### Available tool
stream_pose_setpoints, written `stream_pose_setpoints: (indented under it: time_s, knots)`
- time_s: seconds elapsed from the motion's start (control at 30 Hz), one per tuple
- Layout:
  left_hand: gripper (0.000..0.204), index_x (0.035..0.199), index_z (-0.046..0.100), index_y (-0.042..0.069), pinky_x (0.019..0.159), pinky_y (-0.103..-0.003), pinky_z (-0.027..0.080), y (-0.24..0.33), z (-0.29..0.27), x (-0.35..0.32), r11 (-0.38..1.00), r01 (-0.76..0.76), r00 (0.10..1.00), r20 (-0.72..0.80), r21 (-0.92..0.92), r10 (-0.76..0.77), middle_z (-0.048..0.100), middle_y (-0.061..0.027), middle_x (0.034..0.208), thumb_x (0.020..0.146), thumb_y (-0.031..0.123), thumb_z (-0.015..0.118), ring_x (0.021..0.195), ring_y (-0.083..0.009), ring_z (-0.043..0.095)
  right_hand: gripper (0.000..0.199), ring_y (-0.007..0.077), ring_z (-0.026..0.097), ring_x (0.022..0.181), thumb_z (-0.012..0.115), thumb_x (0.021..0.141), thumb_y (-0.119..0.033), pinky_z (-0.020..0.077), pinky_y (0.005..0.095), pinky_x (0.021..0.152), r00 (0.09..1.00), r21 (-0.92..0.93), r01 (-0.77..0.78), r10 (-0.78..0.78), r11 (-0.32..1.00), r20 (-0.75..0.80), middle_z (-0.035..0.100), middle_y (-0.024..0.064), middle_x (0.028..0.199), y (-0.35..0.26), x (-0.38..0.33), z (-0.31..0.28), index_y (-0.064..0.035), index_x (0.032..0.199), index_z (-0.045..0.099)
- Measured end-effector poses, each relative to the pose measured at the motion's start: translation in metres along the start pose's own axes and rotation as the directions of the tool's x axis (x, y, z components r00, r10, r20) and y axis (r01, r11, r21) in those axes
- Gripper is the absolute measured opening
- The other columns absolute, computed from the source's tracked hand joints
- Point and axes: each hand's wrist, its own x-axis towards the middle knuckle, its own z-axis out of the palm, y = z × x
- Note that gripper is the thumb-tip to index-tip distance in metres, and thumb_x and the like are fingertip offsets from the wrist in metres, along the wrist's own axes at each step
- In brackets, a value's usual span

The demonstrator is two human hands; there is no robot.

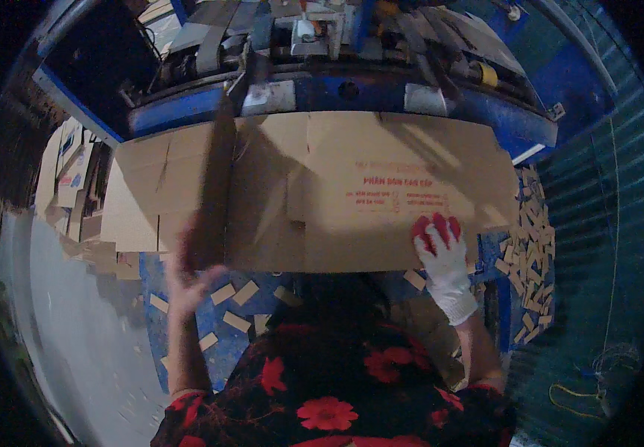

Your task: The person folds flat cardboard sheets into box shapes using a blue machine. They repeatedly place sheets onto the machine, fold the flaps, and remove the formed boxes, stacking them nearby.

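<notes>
A wide, flat sheet of brown box cardboard (374,238) with red print lies in front of me. Toward its left, a cardboard flap (220,175) stands raised along a crease. My bare left hand (194,264) is at the near end of this flap, its fingers on the left side and its thumb out to the right; the fingers are somewhat smeared by motion. On the right, my right hand (441,257) wears a white knit glove with red fingertips. Its fingers lie stretched on the sheet near the front edge, below the print; the thumb is hidden.
Beyond the sheet stands a blue machine (322,89) with rollers and belts. Stacked cardboard (76,167) is at the far left. Small cardboard offcuts (530,253) lie heaped at the right; several more are scattered below the sheet. A green corrugated wall (597,223) runs along the right.
</notes>
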Motion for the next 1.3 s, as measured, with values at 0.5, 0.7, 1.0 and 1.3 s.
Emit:
stream_pose_setpoints:
  time_s: [0.5, 0.7, 1.0, 1.3]
  knots:
    - [0.054, 0.138, 0.044, 0.009, 0.11, -0.05, 0.029, -0.068, 0.094, 0.135, 0.449, -0.618, 0.769, 0.376, 0.646, 0.517, 0.044, -0.0097, 0.143, 0.086, 0.015, 0.056, 0.132, -0.0356, 0.04, 0.047, 0.0332, 0.049, 0.118, 0.052, 0.084, -0.016, 0.0383, 0.0513, 0.1, 1.0, -0.265, 0.021, -0.023, 0.964, -0.002, 0.047, 0.0094, 0.135, 0.07, 0.114, 0.048, -0.0215, 0.131, 0.052]
    - [0.051, 0.136, 0.048, 0.01, 0.108, -0.049, 0.034, -0.086, 0.095, 0.199, 0.492, -0.567, 0.817, 0.373, 0.661, 0.44, 0.046, -0.009, 0.141, 0.086, 0.014, 0.056, 0.13, -0.0338, 0.044, 0.049, 0.0356, 0.048, 0.118, 0.051, 0.083, -0.011, 0.037, 0.0535, 0.101, 0.998, -0.112, -0.048, 0.052, 0.993, 0.034, 0.049, 0.0071, 0.134, 0.099, 0.165, 0.067, -0.0217, 0.13, 0.052]
    - [0.052, 0.139, 0.043, 0.017, 0.104, -0.05, 0.033, -0.12, 0.12, 0.318, 0.42, -0.433, 0.89, 0.304, 0.797, 0.34, 0.045, -0.01, 0.139, 0.087, 0.015, 0.048, 0.128, -0.0325, 0.041, 0.06, 0.0343, 0.051, 0.117, 0.06, 0.076, -0.007, 0.0387, 0.0449, 0.102, 0.999, -0.239, -0.042, 0.034, 0.97, -0.039, 0.052, 0.0124, 0.129, 0.16, 0.289, 0.085, -0.0157, 0.135, 0.048]
    - [0.048, 0.129, 0.052, 0.006, 0.097, -0.042, 0.042, -0.111, 0.078, 0.268, 0.669, -0.357, 0.921, 0.127, 0.652, 0.368, 0.051, -0.0134, 0.133, 0.083, 0.011, 0.063, 0.119, -0.0336, 0.05, 0.064, 0.0346, 0.06, 0.101, 0.07, 0.075, -0.017, 0.0492, 0.0406, 0.088, 0.969, -0.001, -0.188, 0.186, 0.982, -0.161, 0.059, 0.0179, 0.118, 0.197, 0.291, 0.072, -0.0065, 0.134, 0.047]
